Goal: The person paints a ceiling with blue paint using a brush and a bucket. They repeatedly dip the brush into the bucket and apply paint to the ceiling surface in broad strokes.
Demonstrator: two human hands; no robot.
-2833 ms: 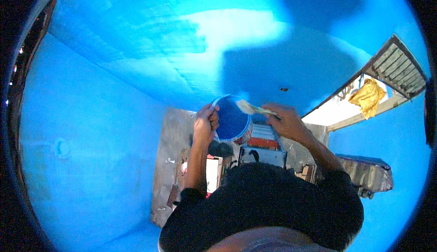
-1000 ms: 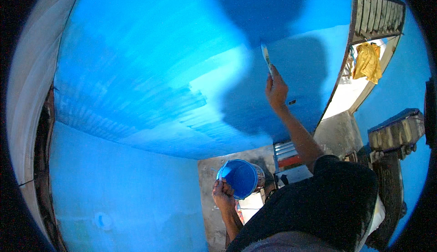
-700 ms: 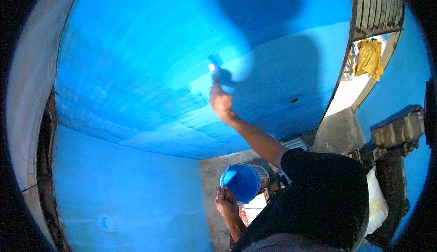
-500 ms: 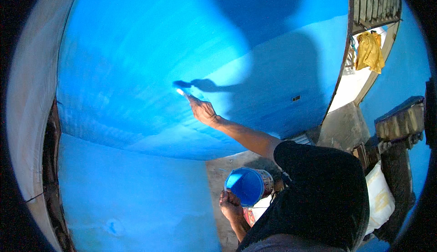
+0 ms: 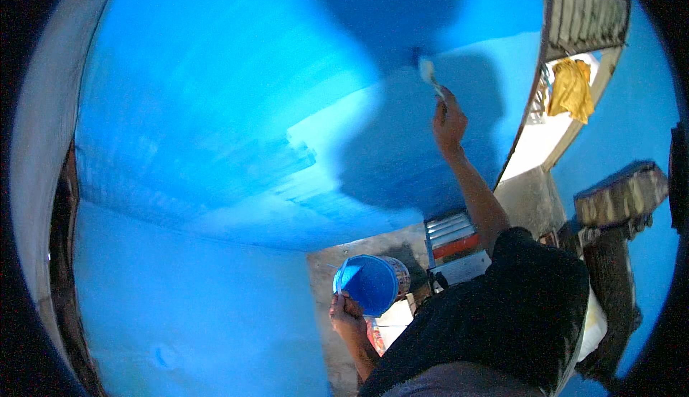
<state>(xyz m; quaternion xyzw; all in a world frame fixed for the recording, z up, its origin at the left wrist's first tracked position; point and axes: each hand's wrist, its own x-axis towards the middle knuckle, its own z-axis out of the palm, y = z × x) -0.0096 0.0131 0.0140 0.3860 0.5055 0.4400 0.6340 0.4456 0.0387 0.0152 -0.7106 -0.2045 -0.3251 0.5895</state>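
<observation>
My right hand (image 5: 450,121) is closed around the handle of a paintbrush (image 5: 428,72), arm stretched up and away from me. The brush's pale head is at the blue wall (image 5: 237,96), inside the dark shadow cast there; whether its bristles touch cannot be made out. Down in front of my body, my left hand (image 5: 347,311) grips the rim of a paint bucket (image 5: 369,286). The bucket is tilted, its inside coated blue, with a label on its outer side. Fresh, deeper blue borders a lighter patch on the wall, with ragged brush strokes at its edge.
A doorway (image 5: 527,135) at the right has a louvred panel (image 5: 587,18) above it and a yellow cloth (image 5: 571,90) hanging in it. Dark wooden furniture (image 5: 621,196) stands at the far right. A slatted, red-banded object (image 5: 452,239) is below my right arm.
My right hand has swung the paintbrush up and to the right, from the lighter patch's left edge into the shadow. The bucket stays in my left hand, slightly shifted left in view.
</observation>
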